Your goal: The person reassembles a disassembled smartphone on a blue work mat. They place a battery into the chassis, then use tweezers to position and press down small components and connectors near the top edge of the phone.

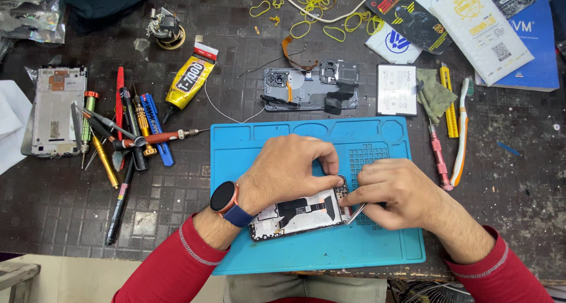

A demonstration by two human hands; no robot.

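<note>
An opened phone [300,215] lies on the blue repair mat [318,250], its circuit boards and black flex cable exposed. My left hand [289,170], with a watch on the wrist, presses down on the phone's upper edge and holds it still. My right hand [395,191] pinches metal tweezers [355,213], and their tip touches the phone's right end. Both sleeves are red.
A phone back frame with loose parts [309,89] and a white battery [396,89] lie beyond the mat. Screwdrivers and tools [127,132], a glue tube [190,79] and another phone frame [54,109] sit left. A toothbrush [461,132], red screwdriver [439,155] and packets [471,25] are right.
</note>
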